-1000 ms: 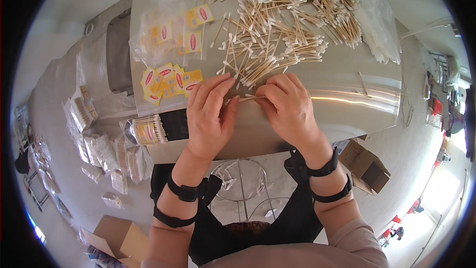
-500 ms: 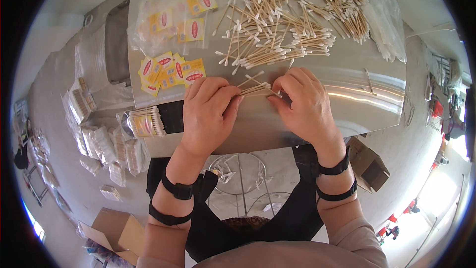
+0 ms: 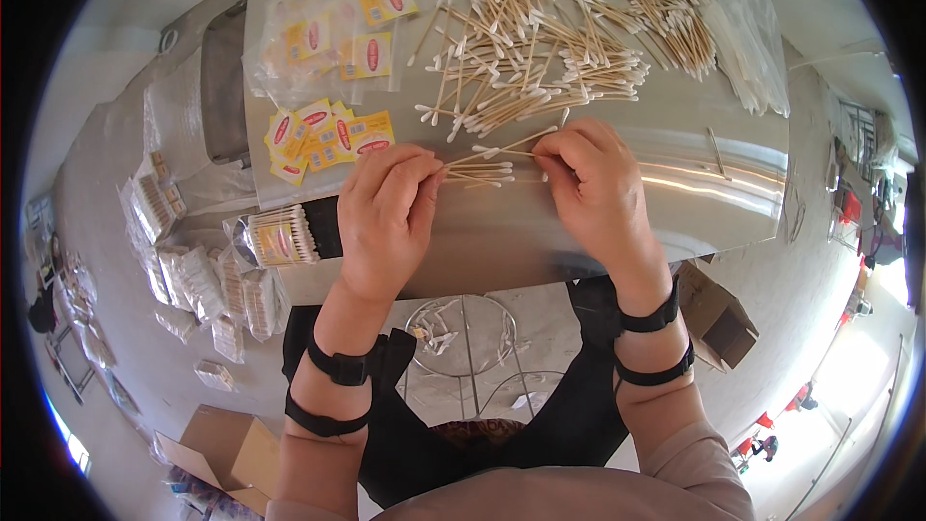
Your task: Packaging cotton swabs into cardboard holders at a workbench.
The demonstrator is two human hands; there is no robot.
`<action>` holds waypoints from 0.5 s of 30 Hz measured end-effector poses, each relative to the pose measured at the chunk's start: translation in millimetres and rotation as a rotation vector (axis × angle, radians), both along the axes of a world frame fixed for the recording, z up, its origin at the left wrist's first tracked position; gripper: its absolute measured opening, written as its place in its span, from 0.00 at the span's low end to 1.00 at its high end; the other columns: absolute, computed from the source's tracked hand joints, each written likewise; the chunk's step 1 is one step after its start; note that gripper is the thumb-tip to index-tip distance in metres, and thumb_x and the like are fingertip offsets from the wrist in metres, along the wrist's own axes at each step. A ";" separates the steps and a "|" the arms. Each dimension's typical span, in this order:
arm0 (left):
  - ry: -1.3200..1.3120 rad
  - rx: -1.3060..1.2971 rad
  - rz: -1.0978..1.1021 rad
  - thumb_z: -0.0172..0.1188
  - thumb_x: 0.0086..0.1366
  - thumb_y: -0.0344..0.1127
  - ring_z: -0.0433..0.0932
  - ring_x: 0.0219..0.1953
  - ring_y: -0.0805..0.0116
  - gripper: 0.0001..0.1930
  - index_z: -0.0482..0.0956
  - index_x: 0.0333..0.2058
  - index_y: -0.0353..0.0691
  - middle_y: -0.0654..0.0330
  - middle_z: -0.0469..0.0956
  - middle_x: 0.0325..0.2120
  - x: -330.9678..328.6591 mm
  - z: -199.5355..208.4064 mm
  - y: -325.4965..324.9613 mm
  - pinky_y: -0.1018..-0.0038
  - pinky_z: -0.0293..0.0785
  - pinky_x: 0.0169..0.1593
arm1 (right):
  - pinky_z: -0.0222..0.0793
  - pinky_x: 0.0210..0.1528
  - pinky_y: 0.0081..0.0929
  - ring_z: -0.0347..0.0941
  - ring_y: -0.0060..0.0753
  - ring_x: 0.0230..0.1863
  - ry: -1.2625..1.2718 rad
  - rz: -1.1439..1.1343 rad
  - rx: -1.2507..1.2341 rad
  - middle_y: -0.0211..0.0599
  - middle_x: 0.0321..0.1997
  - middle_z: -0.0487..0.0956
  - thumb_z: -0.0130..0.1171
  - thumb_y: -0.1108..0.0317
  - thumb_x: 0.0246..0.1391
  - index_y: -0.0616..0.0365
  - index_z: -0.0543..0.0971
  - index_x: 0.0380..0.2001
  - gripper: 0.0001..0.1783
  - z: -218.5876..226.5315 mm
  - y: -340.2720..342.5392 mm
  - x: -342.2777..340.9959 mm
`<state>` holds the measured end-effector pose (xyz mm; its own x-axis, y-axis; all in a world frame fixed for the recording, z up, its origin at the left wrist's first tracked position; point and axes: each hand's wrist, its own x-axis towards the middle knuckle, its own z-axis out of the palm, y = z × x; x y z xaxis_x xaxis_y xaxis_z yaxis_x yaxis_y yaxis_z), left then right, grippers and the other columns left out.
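My left hand [image 3: 388, 217] is closed in a pinch on several cotton swabs [image 3: 482, 173], whose white tips fan out to the right. Opposite it, my right hand [image 3: 600, 188] has its thumb and fingertips together on a cotton swab [image 3: 511, 151] that points left toward the bunch. Both hands are just above the near part of the shiny metal table [image 3: 482, 251]. Beyond them lies a large loose heap of cotton swabs [image 3: 540, 48] with wooden sticks and white ends.
Yellow cards [image 3: 328, 140] and clear bags with cards [image 3: 338, 34] lie at the left. A filled swab pack [image 3: 280, 236] sits at the table's left edge. One swab [image 3: 718, 152] lies apart at right, near a clear bag [image 3: 748, 48]. Cardboard boxes [image 3: 227, 449] stand on the floor.
My hands have moved apart, the left one slightly leftward. The bunch in the left hand has come away from the right fingers and now fans out.
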<state>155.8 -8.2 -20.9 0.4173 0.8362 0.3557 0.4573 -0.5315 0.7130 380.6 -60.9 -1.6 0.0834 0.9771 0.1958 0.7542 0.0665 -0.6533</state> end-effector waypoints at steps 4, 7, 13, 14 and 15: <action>0.083 0.071 -0.008 0.68 0.58 0.22 0.81 0.34 0.55 0.06 0.81 0.34 0.36 0.56 0.82 0.31 1.7 -0.8 7.1 0.65 0.77 0.42 | 0.73 0.35 0.39 0.75 0.45 0.36 -0.061 0.035 0.018 0.35 0.31 0.76 0.66 0.80 0.45 0.57 0.80 0.30 0.08 0.5 0.9 -3.9; 0.114 0.054 -0.034 0.68 0.58 0.22 0.80 0.32 0.56 0.06 0.81 0.33 0.37 0.58 0.82 0.27 1.4 4.5 6.2 0.65 0.76 0.40 | 0.74 0.34 0.39 0.75 0.45 0.36 -0.072 0.041 0.020 0.34 0.32 0.76 0.67 0.80 0.44 0.57 0.80 0.30 0.09 1.1 0.6 -4.0; 0.071 -0.015 0.000 0.69 0.56 0.23 0.78 0.30 0.55 0.07 0.81 0.32 0.38 0.58 0.81 0.28 -3.6 1.7 4.5 0.64 0.74 0.37 | 0.74 0.34 0.38 0.75 0.44 0.35 -0.085 0.048 0.047 0.34 0.32 0.76 0.67 0.80 0.43 0.56 0.80 0.29 0.09 0.4 2.0 -6.1; 0.065 0.045 0.000 0.70 0.54 0.23 0.78 0.30 0.55 0.08 0.80 0.32 0.39 0.59 0.81 0.29 -4.1 -0.1 6.9 0.63 0.74 0.35 | 0.74 0.34 0.38 0.75 0.43 0.35 -0.089 0.047 0.060 0.33 0.32 0.76 0.67 0.80 0.43 0.56 0.80 0.29 0.09 0.5 2.5 -7.4; 0.065 0.045 0.000 0.70 0.54 0.23 0.78 0.30 0.55 0.08 0.80 0.32 0.39 0.59 0.81 0.29 -2.9 -0.8 8.6 0.63 0.74 0.35 | 0.74 0.34 0.38 0.75 0.43 0.35 -0.089 0.047 0.061 0.33 0.32 0.76 0.67 0.80 0.43 0.56 0.80 0.29 0.09 0.4 2.7 -8.6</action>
<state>152.8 0.5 -21.7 0.4404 0.8202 0.3651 0.5017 -0.5621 0.6576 371.9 -58.1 -1.3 0.0176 0.9657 0.2591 0.8041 0.1404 -0.5777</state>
